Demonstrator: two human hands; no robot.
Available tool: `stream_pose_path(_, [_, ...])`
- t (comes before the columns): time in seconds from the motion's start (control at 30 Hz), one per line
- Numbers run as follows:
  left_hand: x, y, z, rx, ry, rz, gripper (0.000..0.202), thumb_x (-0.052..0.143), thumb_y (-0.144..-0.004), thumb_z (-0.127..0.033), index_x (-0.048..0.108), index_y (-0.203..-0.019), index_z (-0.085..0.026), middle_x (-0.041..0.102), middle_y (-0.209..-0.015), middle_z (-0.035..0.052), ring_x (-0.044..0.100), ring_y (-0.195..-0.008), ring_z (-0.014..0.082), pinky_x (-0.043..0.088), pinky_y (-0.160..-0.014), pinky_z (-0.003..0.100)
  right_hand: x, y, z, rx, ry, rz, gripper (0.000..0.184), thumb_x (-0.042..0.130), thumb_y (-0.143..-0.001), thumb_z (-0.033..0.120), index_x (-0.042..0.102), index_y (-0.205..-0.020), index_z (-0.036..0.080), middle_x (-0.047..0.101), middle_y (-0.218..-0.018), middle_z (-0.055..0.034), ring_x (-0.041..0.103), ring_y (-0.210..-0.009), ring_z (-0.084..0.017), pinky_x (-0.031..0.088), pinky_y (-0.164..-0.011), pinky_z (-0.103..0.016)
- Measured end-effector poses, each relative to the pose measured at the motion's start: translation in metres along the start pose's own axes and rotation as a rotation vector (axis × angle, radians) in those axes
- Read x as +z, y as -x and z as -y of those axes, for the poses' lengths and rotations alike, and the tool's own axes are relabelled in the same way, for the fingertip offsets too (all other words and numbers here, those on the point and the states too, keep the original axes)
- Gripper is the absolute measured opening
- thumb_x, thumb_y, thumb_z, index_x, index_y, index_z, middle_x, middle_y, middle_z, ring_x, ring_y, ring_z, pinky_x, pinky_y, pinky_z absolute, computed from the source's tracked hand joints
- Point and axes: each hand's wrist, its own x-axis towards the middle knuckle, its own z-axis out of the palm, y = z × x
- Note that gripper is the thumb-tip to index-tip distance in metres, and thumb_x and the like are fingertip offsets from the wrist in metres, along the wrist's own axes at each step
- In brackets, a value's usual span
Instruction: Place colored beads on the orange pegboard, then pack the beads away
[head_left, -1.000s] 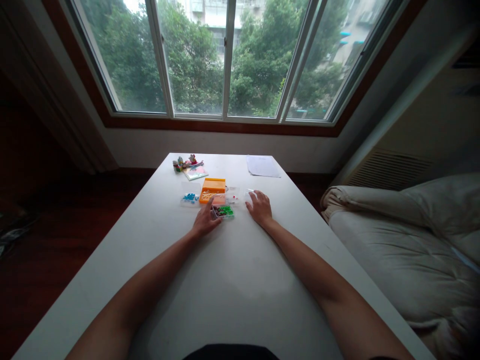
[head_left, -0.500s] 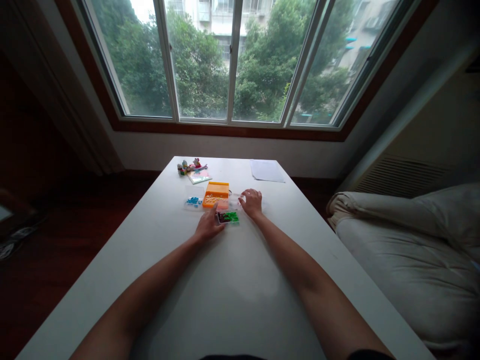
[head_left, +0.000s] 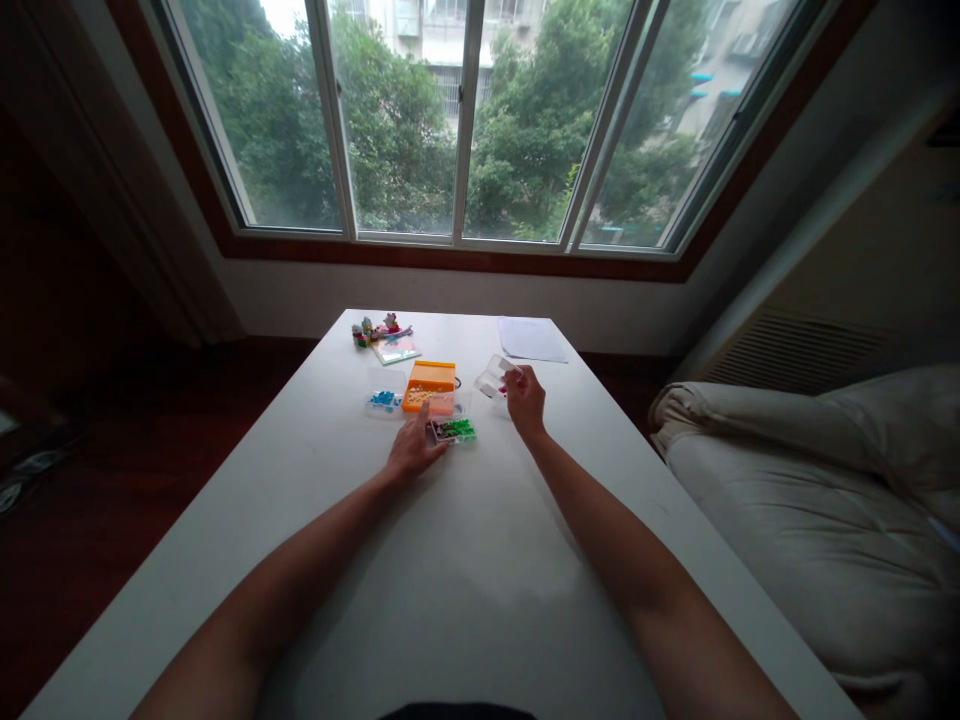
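Note:
My left hand (head_left: pixel 412 447) rests on the table with its thumb and fingers around the left end of a small clear plastic box (head_left: pixel 474 435), which holds green and dark brown pieces. My right hand (head_left: pixel 527 402) is closed on an open clear plastic box (head_left: pixel 491 376), tilted and raised at the right; a bit of red or pink shows by the fingers. Just beyond my left hand lies an open orange case (head_left: pixel 433 372) with small pale pieces in it. Left of the case stands another open clear box with blue pieces (head_left: pixel 385 399).
Small toy figures (head_left: pixel 365 331) and a pale, colourful booklet (head_left: pixel 397 349) lie at the far left of the white table (head_left: pixel 450 560). White paper sheets (head_left: pixel 532 339) lie at the far right. A beige cushioned seat (head_left: pixel 795 520) stands right of the table, and a window is beyond it.
My right hand has closed on the clear box and lifted it, moving slightly right, away from the orange case. My left hand stays by the box of green and brown pieces.

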Motion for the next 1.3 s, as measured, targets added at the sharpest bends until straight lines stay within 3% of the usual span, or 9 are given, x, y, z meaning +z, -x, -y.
stream_pose_path(0.1, [0.000,0.001,-0.002,0.006,0.002,0.000,0.102,0.074,-0.078,-0.045,0.018,-0.160,-0.022,0.066,-0.122,0.0123,0.060,-0.114,0.0303,0.044,-0.100,0.044,-0.004,0.010,0.013,-0.122,0.042,0.117,0.037,0.042,-0.100,0.054,0.060,-0.099,0.022,0.068,-0.085,-0.0015,0.064,-0.070,-0.015,0.049,-0.066,-0.025])
stream_pose_path(0.3, [-0.005,0.004,-0.007,0.006,0.011,0.009,0.104,0.073,-0.080,-0.044,0.012,-0.161,-0.022,0.067,-0.120,0.0116,0.061,-0.113,0.0301,0.044,-0.099,0.044,0.004,0.026,0.029,-0.567,0.355,0.344,0.022,0.050,-0.102,0.033,0.069,-0.099,0.022,0.067,-0.095,-0.0043,0.060,-0.082,-0.014,0.046,-0.077,-0.026])
stream_pose_path(0.4, [-0.005,0.004,-0.007,0.008,-0.009,0.017,0.103,0.073,-0.081,-0.043,0.011,-0.161,-0.022,0.067,-0.122,0.0115,0.061,-0.114,0.0289,0.044,-0.100,0.043,0.009,0.031,0.034,-0.751,0.474,0.420,0.018,0.051,-0.101,0.024,0.069,-0.106,0.023,0.067,-0.100,-0.0052,0.058,-0.091,-0.015,0.044,-0.076,-0.025])
stream_pose_path(0.67, [-0.005,0.003,-0.005,0.023,-0.048,0.033,0.103,0.072,-0.081,-0.044,0.011,-0.161,-0.021,0.066,-0.123,0.0123,0.061,-0.113,0.0281,0.045,-0.099,0.040,0.022,0.034,0.043,-1.063,0.545,0.586,0.021,0.048,-0.102,0.022,0.066,-0.114,0.023,0.063,-0.116,-0.0081,0.055,-0.106,-0.019,0.047,-0.079,-0.028])
stream_pose_path(1.0, [-0.004,0.002,-0.003,0.036,-0.074,0.039,0.103,0.069,-0.083,-0.048,0.008,-0.161,-0.019,0.066,-0.123,0.0131,0.061,-0.114,0.0299,0.044,-0.100,0.042,0.022,0.045,0.047,-1.205,0.388,0.515,0.023,0.046,-0.103,0.021,0.065,-0.115,0.021,0.064,-0.119,-0.0096,0.057,-0.114,-0.021,0.051,-0.096,-0.038])
stream_pose_path(1.2, [-0.003,0.003,-0.003,0.045,-0.055,0.015,0.105,0.073,-0.081,-0.044,0.009,-0.161,-0.021,0.057,-0.140,0.0160,0.059,-0.120,0.0304,0.043,-0.103,0.043,0.024,0.048,0.050,-1.149,0.336,0.522,0.027,0.048,-0.102,0.022,0.066,-0.122,0.023,0.063,-0.127,-0.0088,0.055,-0.123,-0.021,0.051,-0.103,-0.041])
stream_pose_path(1.3, [-0.003,0.003,-0.003,0.040,-0.046,0.023,0.105,0.072,-0.081,-0.046,0.009,-0.161,-0.022,0.060,-0.137,0.0146,0.060,-0.117,0.0291,0.044,-0.100,0.042,0.022,0.048,0.047,-1.092,0.323,0.502,0.027,0.050,-0.102,0.022,0.067,-0.122,0.024,0.064,-0.128,-0.0084,0.055,-0.123,-0.021,0.051,-0.103,-0.041])
